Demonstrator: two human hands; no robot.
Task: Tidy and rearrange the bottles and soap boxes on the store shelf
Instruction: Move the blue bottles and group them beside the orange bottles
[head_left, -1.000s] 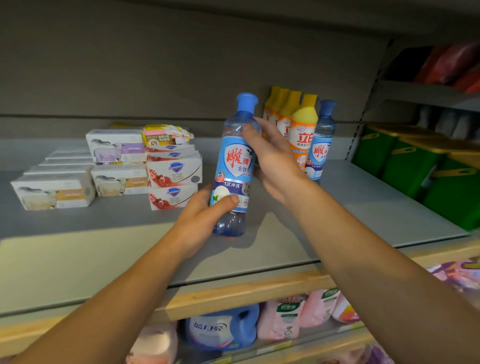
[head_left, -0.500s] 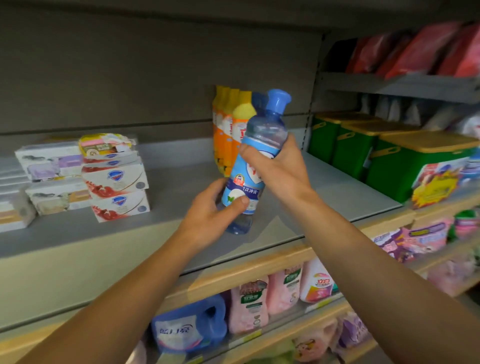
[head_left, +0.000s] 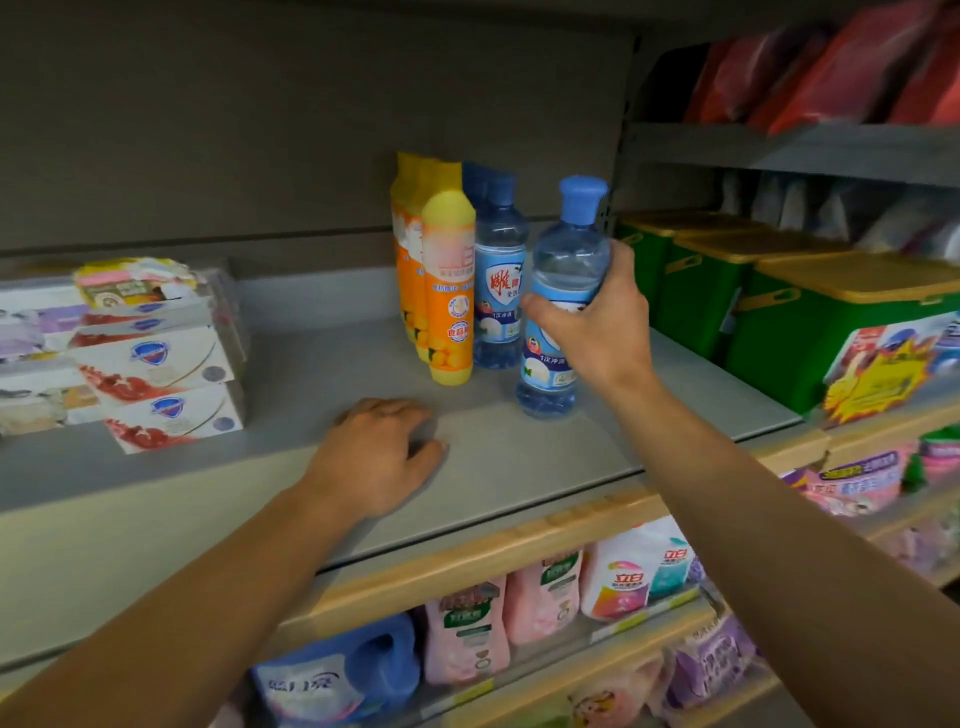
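Here the right hand (head_left: 597, 322) grips a clear blue-capped bottle (head_left: 563, 291) round its middle, fingers curled about the label, its base on or just above the grey shelf (head_left: 519, 457). It stands slightly tilted, just right of a second blue bottle (head_left: 498, 280) and the orange bottles (head_left: 447, 291). The left hand (head_left: 379, 452) rests on the shelf holding nothing, fingers loosely bent. Soap boxes (head_left: 166, 384) sit stacked well to the left

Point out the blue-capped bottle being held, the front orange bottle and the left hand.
Held blue-capped bottle (head_left: 569, 260), head view: clear shoulder.
Front orange bottle (head_left: 450, 291), head view: label.
Left hand (head_left: 376, 457), head view: back of hand.
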